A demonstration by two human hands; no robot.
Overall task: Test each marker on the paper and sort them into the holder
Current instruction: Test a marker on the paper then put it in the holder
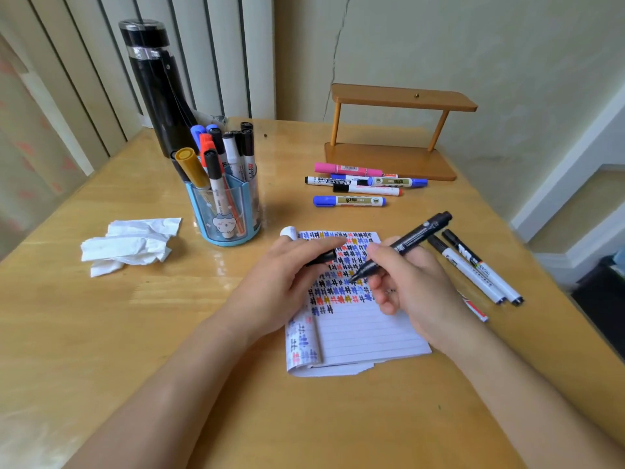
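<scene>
My right hand [411, 289] grips a black marker [414, 240], uncapped, its tip touching the lined notepad [365, 330] among rows of coloured test marks. My left hand [287, 282] rests on the pad and pinches the marker's black cap [323, 258]. The blue clear holder [225, 211] stands behind and to the left, with several markers upright in it. A group of loose markers [358, 184] lies farther back. Two black-capped white markers [477, 269] lie to the right of my right hand, with another partly hidden under my wrist.
A crumpled tissue [130, 243] lies at the left. A tall black bottle [157, 86] stands behind the holder. A small wooden shelf [395, 130] sits at the back by the wall. The table's right edge [541, 262] runs close to the loose markers.
</scene>
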